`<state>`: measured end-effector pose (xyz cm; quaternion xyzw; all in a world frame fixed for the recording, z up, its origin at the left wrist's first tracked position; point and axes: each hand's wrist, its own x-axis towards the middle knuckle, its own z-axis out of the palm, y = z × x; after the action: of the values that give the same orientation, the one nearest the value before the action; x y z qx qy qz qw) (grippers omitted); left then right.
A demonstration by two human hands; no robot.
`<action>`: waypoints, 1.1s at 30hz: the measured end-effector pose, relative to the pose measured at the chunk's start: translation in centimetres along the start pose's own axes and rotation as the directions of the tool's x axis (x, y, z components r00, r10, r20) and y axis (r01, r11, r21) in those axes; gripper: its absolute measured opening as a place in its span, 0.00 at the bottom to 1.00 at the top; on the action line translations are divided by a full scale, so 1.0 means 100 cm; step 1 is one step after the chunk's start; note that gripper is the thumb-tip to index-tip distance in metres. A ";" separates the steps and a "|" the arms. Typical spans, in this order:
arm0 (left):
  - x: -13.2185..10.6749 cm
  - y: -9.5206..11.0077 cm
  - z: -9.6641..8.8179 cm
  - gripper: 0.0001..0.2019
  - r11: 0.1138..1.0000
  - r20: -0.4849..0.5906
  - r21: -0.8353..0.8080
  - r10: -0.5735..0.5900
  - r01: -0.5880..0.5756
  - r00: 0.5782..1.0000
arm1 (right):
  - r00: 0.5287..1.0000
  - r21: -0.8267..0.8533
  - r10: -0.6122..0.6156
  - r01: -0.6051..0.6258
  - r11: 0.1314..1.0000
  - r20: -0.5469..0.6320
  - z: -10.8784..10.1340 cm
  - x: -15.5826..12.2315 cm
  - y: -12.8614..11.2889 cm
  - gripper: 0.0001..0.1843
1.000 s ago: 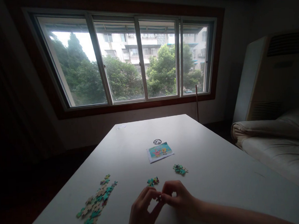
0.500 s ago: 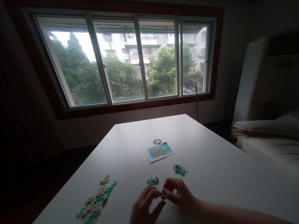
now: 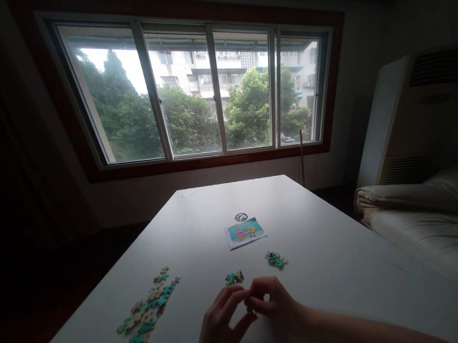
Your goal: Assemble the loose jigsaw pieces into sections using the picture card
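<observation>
Low over the white table (image 3: 336, 268), my left hand (image 3: 218, 322) and my right hand (image 3: 274, 306) meet fingertip to fingertip, both pinched on a small dark puzzle piece (image 3: 250, 310). Just beyond the fingers lies a small joined cluster of teal pieces (image 3: 234, 278). Another small teal cluster (image 3: 276, 260) rests further right. A long heap of loose teal and beige pieces (image 3: 146, 313) stretches along the table's left side. The picture card (image 3: 245, 232) showing cartoon figures lies further back, with a small round dark object (image 3: 240, 217) just behind it.
A wide window (image 3: 193, 91) fills the far wall, giving the only light. To the right stand a tall white air conditioner (image 3: 412, 119) and a pale sofa or bed (image 3: 421, 216). A thin stick (image 3: 301, 156) leans beneath the window.
Both hands stayed together on the piece, shifting slightly; the fingers have worked around it and it now sits a little lower between them.
</observation>
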<state>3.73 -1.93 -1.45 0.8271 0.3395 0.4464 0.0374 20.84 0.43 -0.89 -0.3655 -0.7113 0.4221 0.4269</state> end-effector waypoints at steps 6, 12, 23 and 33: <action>-0.001 0.001 0.000 0.06 0.998 0.016 0.018 -0.054 0.053 0.998 | 1.000 -0.001 0.024 -0.024 1.000 0.008 0.000 -0.003 -0.009 0.08; 0.000 0.002 -0.001 0.06 0.997 -0.002 0.011 -0.074 0.074 0.997 | 1.000 -0.023 0.006 -0.007 1.000 -0.023 0.001 -0.003 -0.011 0.09; -0.004 -0.005 0.003 0.03 0.993 0.035 0.039 -0.116 0.115 0.993 | 0.998 -0.035 -0.018 0.016 0.999 -0.061 -0.001 0.000 -0.006 0.07; -0.003 -0.004 0.003 0.05 0.991 0.016 0.047 -0.125 0.124 0.992 | 0.998 -0.046 -0.002 0.000 0.999 -0.055 -0.001 0.000 -0.004 0.08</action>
<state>3.64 -1.79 -2.01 0.8090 0.4005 0.4276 0.0492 20.87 0.33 -0.48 -0.3863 -0.7092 0.3951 0.4379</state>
